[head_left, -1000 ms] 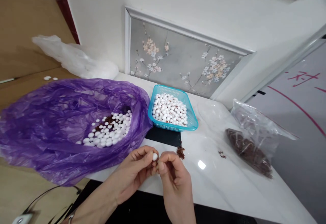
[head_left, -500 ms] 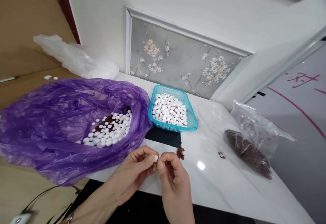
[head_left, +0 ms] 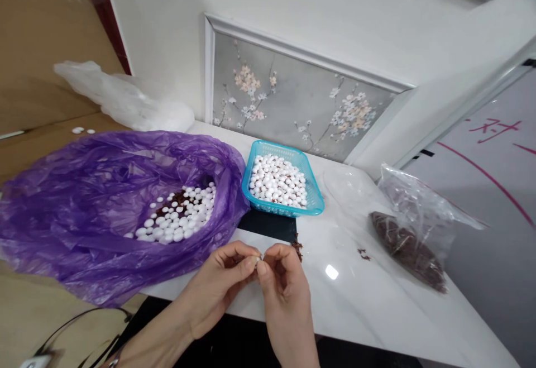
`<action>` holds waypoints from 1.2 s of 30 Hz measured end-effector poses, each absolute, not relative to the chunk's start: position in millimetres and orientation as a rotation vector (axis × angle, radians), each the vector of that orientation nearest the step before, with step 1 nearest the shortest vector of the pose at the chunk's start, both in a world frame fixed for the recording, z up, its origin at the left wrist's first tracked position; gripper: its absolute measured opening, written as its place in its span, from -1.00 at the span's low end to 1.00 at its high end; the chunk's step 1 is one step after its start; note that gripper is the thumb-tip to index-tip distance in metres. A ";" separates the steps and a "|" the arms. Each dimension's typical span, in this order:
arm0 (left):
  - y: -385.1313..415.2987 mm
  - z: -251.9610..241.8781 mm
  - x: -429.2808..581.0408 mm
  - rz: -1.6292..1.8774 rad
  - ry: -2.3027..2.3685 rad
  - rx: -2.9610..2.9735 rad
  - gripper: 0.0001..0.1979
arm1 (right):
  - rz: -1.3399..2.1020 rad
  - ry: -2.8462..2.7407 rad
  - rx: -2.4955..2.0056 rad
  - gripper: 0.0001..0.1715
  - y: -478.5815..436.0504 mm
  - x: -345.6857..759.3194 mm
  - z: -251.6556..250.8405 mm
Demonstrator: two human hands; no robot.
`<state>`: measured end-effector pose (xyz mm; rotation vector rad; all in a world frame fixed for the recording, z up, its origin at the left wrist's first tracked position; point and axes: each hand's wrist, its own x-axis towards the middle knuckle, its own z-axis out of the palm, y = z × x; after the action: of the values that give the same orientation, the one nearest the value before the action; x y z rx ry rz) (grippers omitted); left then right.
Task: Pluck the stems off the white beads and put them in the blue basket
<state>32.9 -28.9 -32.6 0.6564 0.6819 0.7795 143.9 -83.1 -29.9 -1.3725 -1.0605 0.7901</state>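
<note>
Over the table's front edge my left hand (head_left: 218,281) pinches a small white ball (head_left: 258,262) between thumb and forefinger, mostly covered by the fingertips. Against it, my right hand (head_left: 287,295) is closed in a pinch, its fingertips meeting those of the left; what they hold is hidden. Just behind the right hand lies a little pile of reddish-brown bits (head_left: 298,249). A purple plastic bag (head_left: 75,200) spreads open at left, with white balls (head_left: 180,225) and brown bits inside. Beyond my hands, a blue plastic basket (head_left: 317,192) holds many white balls (head_left: 276,181) with brown bits among them.
At right, a clear bag (head_left: 410,251) of dark brown material lies near a whiteboard (head_left: 494,189). A few brown bits (head_left: 363,254) are scattered on the white tabletop (head_left: 355,312). A white plastic bag (head_left: 125,97) rests behind the purple one. Cables (head_left: 79,315) hang at lower left.
My fingertips have drawn closer together over the white ball, so less of it shows. My right hand has shifted slightly up, covering part of the brown pile. The view has moved slightly.
</note>
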 end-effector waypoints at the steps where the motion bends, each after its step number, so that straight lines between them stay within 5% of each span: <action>1: -28.7 -32.4 33.2 0.786 0.682 0.652 -0.88 | 0.788 -1.052 -1.377 -0.90 -82.1 144.1 -29.7; 7: -29.5 -29.2 34.3 0.776 0.642 0.603 -0.89 | 0.856 -0.981 -1.342 -0.80 -82.9 156.3 -26.8; 15: -27.1 -30.5 32.8 0.765 0.684 0.595 -0.78 | 0.468 -0.977 -1.699 -0.74 -94.3 212.3 -37.9; 28: -29.7 -33.2 32.7 0.793 0.690 0.806 -0.93 | 0.140 -1.272 -2.019 -0.74 -94.7 220.5 -54.0; 36: -30.5 -29.1 34.0 0.754 0.717 0.587 -0.71 | 0.181 -1.322 -2.109 -0.74 -89.4 215.4 -53.8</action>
<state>34.0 -30.5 -29.1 0.5866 0.7174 0.7538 215.4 -89.4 -53.8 -2.1095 -1.3216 0.1812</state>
